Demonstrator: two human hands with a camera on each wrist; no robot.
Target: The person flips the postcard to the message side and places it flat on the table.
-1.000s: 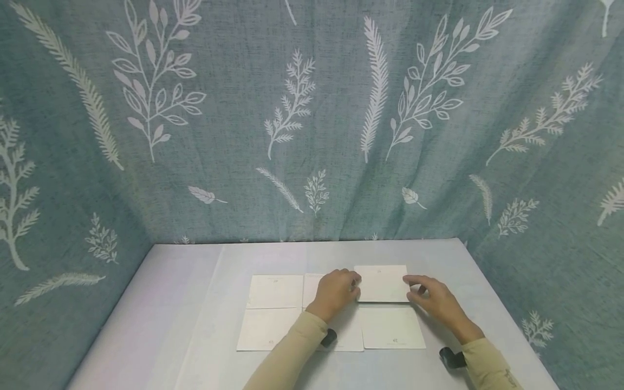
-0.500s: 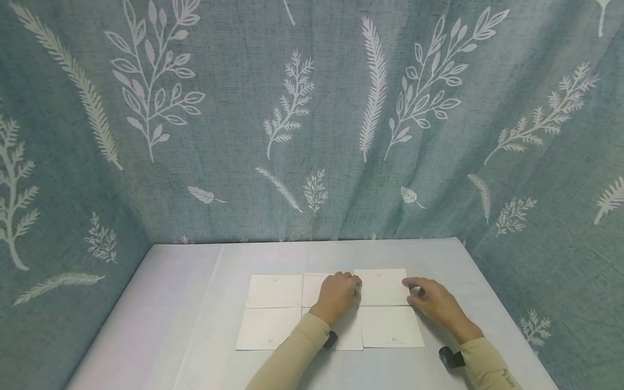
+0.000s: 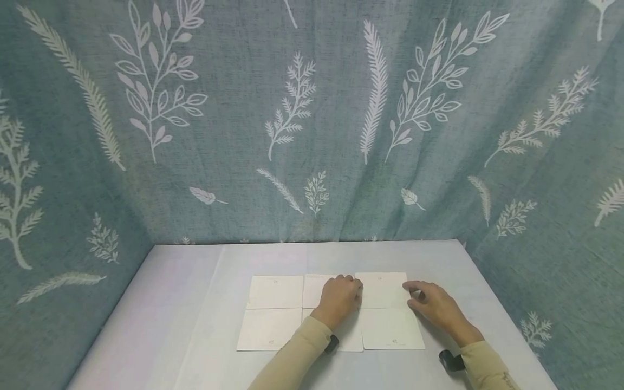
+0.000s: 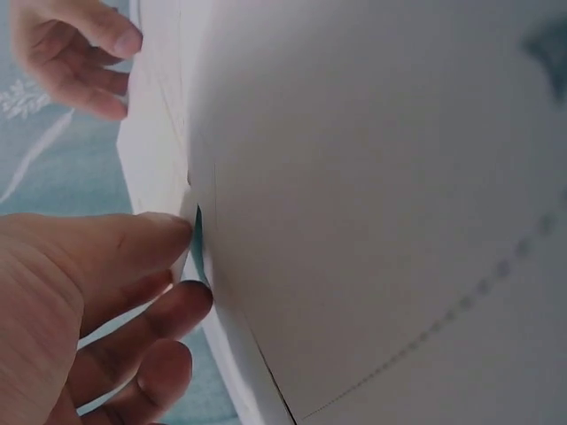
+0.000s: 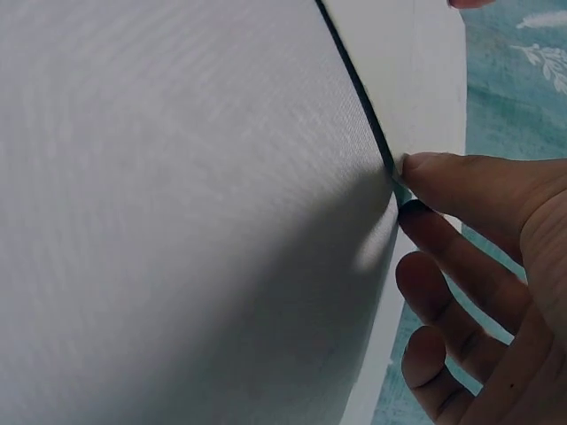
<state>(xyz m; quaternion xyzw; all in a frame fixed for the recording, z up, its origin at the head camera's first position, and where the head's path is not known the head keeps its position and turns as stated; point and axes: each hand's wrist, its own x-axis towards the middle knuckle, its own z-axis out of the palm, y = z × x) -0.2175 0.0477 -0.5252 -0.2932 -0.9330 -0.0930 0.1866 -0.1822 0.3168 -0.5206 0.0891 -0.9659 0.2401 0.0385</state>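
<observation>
Several white cards with small printed marks lie in two rows on the white table. The far right card (image 3: 382, 292) lies with its near edge against the near right card (image 3: 392, 330). My left hand (image 3: 339, 299) pinches the far right card at its left side, thumb and forefinger at the edge. At its right side, my right hand (image 3: 437, 309) holds the edge between thumb and forefinger, the other fingers (image 5: 423, 288) bent below. The left hand and forearm partly cover the far middle card (image 3: 313, 288) and the near middle card (image 3: 352, 333).
To the left lie the far left card (image 3: 275, 292) and the near left card (image 3: 268, 327). The white table (image 3: 185, 303) stretches around the cards. A blue-green leaf-patterned curtain (image 3: 336, 114) encloses the back and both sides.
The far right card has come down and toward me with both hands, closing the gap to the near right card. The other cards have stayed in place.
</observation>
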